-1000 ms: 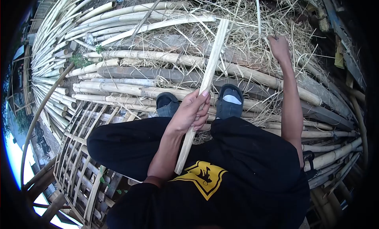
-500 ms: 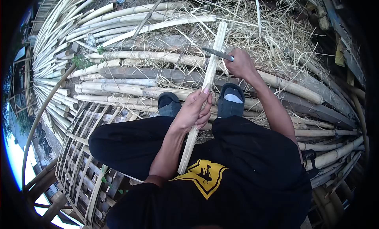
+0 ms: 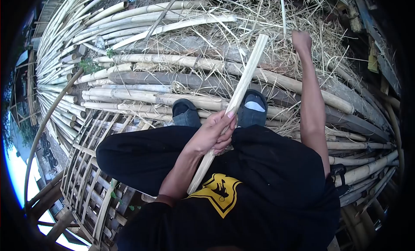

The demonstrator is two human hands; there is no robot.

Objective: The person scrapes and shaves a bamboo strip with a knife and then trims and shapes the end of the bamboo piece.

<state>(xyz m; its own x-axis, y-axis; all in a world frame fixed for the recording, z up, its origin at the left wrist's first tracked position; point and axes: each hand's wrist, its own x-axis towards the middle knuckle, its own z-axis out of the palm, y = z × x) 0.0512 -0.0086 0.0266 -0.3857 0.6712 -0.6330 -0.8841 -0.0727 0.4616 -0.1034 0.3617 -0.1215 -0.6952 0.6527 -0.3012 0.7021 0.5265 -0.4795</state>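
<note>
My left hand point(image 3: 212, 133) is wrapped around the middle of a pale split bamboo strip point(image 3: 247, 78). The strip slants from my lap up and to the right, its lower end against my dark shirt. Out over the shavings, beyond the strip's upper end and to its right, my right hand point(image 3: 301, 42) is closed in a fist. It grips the knife seen in the earlier frame; the blade hardly shows now. The two are apart, with the fist not touching the strip.
Loose bamboo shavings point(image 3: 298, 17) are heaped ahead. Bamboo poles point(image 3: 173, 62) lie crosswise under my sandalled feet point(image 3: 186, 114), and more poles are stacked at the far left. A woven bamboo lattice point(image 3: 88, 177) stands at lower left. A thin white strip point(image 3: 283, 11) rises from the shavings.
My right hand has moved away from the strip, up and to the right, taking the knife off it. The strip's upper end has tilted to the right in my left hand.
</note>
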